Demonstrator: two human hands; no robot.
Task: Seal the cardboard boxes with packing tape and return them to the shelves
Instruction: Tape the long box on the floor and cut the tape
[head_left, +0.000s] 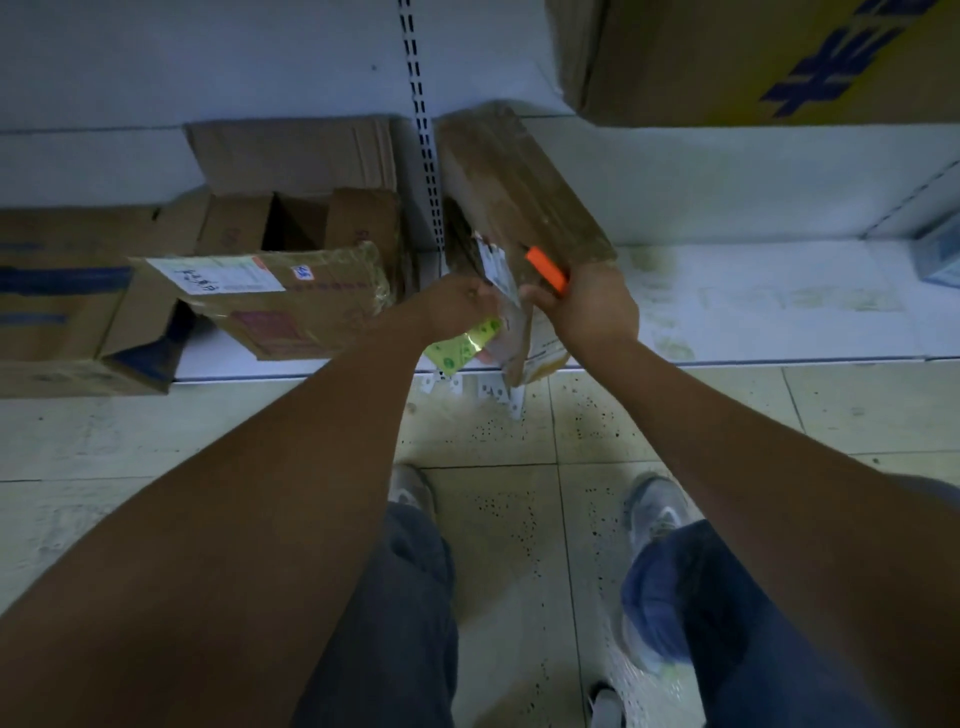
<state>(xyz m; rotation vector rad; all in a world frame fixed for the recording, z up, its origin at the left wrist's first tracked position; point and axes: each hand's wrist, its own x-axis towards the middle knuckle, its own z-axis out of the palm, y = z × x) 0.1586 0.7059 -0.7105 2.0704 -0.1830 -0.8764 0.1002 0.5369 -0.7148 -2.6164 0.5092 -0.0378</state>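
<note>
At frame centre, the left hand pinches a long brown cardboard box; the right hand grips an orange cutter.

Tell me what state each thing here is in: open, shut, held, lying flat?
Left hand: fingers pinching the small parcel.
Right hand: gripping the orange tool.
Orange tool: held, its tip sticking up from the fist.
Small parcel: held between both hands above the shelf edge.
Labelled box: lying tilted on the bottom shelf, flaps shut.
Open box: flaps up, unsealed.
Flattened cardboard: leaning against the shelf back.
</note>
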